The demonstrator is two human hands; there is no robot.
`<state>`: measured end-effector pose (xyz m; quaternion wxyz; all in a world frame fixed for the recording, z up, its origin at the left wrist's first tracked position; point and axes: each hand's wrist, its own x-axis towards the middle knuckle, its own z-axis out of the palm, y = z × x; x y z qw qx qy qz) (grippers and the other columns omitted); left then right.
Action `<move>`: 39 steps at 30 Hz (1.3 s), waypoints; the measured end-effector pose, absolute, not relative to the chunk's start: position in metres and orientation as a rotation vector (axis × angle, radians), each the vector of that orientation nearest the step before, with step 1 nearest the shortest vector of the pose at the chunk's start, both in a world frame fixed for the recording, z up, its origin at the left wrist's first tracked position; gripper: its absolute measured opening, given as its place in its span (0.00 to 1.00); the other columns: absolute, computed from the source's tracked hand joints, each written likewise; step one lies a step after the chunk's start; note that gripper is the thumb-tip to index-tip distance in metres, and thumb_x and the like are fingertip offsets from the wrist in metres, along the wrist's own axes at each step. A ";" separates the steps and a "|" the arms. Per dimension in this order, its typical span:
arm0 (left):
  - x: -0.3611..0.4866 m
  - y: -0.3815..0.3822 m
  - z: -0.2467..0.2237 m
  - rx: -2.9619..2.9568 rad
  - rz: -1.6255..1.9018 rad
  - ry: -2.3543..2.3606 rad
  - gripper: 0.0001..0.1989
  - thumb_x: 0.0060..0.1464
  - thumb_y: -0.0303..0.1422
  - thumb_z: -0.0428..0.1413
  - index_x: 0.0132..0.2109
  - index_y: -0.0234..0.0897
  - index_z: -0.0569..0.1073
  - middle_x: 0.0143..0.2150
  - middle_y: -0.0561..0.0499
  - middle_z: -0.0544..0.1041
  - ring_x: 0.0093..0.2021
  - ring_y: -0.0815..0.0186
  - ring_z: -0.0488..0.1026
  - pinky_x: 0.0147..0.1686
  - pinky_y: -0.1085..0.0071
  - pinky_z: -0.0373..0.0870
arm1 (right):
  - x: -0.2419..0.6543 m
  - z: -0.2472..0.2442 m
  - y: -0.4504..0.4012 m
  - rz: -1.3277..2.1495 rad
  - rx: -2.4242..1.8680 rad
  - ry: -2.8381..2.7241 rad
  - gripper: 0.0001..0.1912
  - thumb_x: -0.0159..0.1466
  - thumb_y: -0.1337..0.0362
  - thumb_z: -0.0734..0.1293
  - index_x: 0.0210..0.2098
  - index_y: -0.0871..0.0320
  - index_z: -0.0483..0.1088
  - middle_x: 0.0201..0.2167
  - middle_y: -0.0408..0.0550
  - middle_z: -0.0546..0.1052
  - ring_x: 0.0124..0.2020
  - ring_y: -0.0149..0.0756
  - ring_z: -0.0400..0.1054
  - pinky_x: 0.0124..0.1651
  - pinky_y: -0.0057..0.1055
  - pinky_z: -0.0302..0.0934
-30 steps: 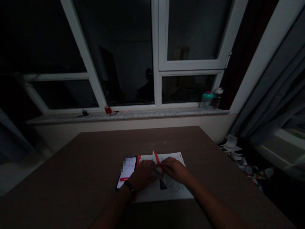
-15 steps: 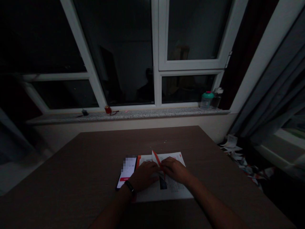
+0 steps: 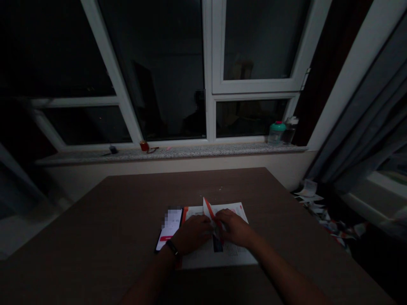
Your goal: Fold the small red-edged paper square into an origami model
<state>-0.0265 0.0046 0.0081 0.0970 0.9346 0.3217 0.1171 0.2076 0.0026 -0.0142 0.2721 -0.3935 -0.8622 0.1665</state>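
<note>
Both hands work on a small folded piece of paper, white with an orange-red stripe, whose pointed end sticks up and away from me. My left hand, with a dark band on the wrist, grips its left side. My right hand pinches its right side, where the paper is creased and partly hidden by the fingers. Beneath them a printed booklet or sheet lies flat on the table, with text, an orange edge and a dark picture. A lit phone lies against its left side, near my left forearm.
The brown table reaches to the wall under a granite window sill. On the sill stand a teal-lidded bottle, a clear bottle and a small red item. Scattered papers lie beyond the table's right edge.
My hands have shifted slightly on the folded paper. My right fingers have drawn apart from the left a little, and more of the creased paper shows between them. Its tip stands slightly higher.
</note>
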 end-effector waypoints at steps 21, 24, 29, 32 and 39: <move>-0.026 0.008 -0.006 2.758 0.419 1.048 0.12 0.63 0.31 0.54 0.53 0.42 0.69 0.55 0.49 0.73 0.54 0.57 0.69 0.54 0.58 0.64 | 0.206 -0.008 -0.004 0.423 -1.140 -2.375 0.14 0.63 0.63 0.67 0.49 0.55 0.70 0.47 0.50 0.72 0.49 0.43 0.64 0.57 0.42 0.53; -0.026 0.009 -0.008 2.745 0.428 1.083 0.12 0.63 0.31 0.54 0.54 0.41 0.69 0.55 0.49 0.73 0.55 0.57 0.69 0.55 0.57 0.64 | 0.206 -0.007 -0.005 0.418 -1.126 -2.379 0.13 0.67 0.64 0.63 0.51 0.54 0.71 0.48 0.50 0.73 0.49 0.43 0.64 0.56 0.42 0.53; -0.022 0.007 -0.007 2.755 0.441 1.149 0.10 0.63 0.31 0.53 0.52 0.40 0.69 0.50 0.47 0.75 0.51 0.57 0.70 0.53 0.58 0.65 | 0.202 -0.005 -0.005 0.409 -1.129 -2.390 0.15 0.69 0.66 0.60 0.52 0.54 0.71 0.48 0.51 0.73 0.49 0.42 0.65 0.54 0.40 0.55; -0.020 0.006 -0.006 2.769 0.418 1.159 0.10 0.63 0.31 0.53 0.51 0.40 0.70 0.49 0.47 0.75 0.50 0.57 0.70 0.52 0.58 0.65 | 0.201 -0.007 -0.003 0.393 -1.123 -2.406 0.15 0.69 0.68 0.59 0.51 0.54 0.71 0.48 0.51 0.74 0.49 0.42 0.65 0.54 0.40 0.55; -0.022 0.005 -0.004 2.755 0.415 1.130 0.11 0.63 0.30 0.52 0.51 0.40 0.70 0.52 0.46 0.74 0.52 0.56 0.70 0.54 0.56 0.64 | 0.205 -0.013 0.002 0.432 -1.113 -2.369 0.17 0.66 0.71 0.60 0.51 0.55 0.71 0.47 0.51 0.75 0.49 0.42 0.66 0.54 0.39 0.56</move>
